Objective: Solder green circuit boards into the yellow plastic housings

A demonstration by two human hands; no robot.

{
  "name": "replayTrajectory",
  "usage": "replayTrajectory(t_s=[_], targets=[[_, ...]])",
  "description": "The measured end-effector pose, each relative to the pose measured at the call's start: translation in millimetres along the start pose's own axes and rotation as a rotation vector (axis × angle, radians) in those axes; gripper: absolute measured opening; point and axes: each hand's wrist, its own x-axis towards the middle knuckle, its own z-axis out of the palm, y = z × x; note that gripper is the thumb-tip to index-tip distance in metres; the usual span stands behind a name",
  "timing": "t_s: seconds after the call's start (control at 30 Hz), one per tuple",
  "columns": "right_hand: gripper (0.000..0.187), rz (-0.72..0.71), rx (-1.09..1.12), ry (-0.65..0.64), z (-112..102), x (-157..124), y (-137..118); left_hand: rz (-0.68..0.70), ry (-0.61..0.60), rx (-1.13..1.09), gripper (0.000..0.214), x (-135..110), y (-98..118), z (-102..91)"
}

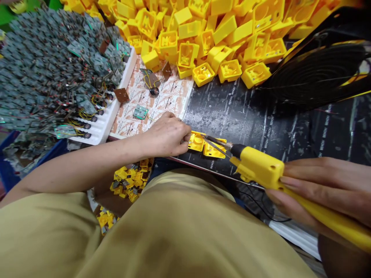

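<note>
Yellow plastic housing (196,141), steadied in left hand (165,135), fingers pinching; yellow soldering iron (257,168) in right hand (324,189), fingers wrapped around handle, tip at housing

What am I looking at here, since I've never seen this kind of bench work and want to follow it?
There is no machine here, just a person working with two bare hands. The picture comes from a camera worn on their head, looking down, so the arms and tan clothing at the bottom are their own. The right hand holds what looks like a yellow soldering iron, its metal tip pointing at a small yellow housing. The left hand is against that housing. Beneath them lies a dark bench mat. Farther off are a heap of yellow housings, a pile of small circuit boards and a white tray. More yellow pieces sit near the person's lap.
</note>
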Motion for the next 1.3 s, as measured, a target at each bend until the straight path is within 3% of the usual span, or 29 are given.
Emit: replayTrajectory(t_s=[0.2, 0.4, 0.6, 0.8, 1.0, 1.13, 1.3], targets=[[0.008, 0.071, -0.014, 0.002, 3.3, -3.9, -7.4, 0.02, 0.011, 0.067, 0.014, 0.1, 0.2, -1.3], [0.014, -0.158, 0.08, -0.024, 12.9, 13.9, -7.7, 0.026, 0.013, 0.089, 0.018, -1.1, 1.1, -0.3], [0.012, -0.25, 0.027, -0.059, 11.3, 21.5, -5.8, 0.015, 0.011, 0.14, 0.02, -1.2, 3.3, -0.2], [0.028, -0.109, 0.023, -0.083, -9.5, 1.0, 6.1, 0.029, 0.014, 0.19, 0.02, -1.7, 6.5, -3.8], [0.014, -0.122, -0.016, -0.03, -4.8, 0.2, 12.6, 0.036, 0.01, 0.2, 0.019, -0.7, 7.0, -6.4], [0.035, 0.023, -0.009, 0.001, -0.4, 0.5, 8.7, 0.032, 0.004, 0.208, 0.018, -1.1, 8.8, -6.8], [0.063, -0.016, -0.069, 0.017, 0.1, -5.3, 12.1, 0.027, 0.045, 0.111, 0.018, -6.0, 5.1, -5.1]])
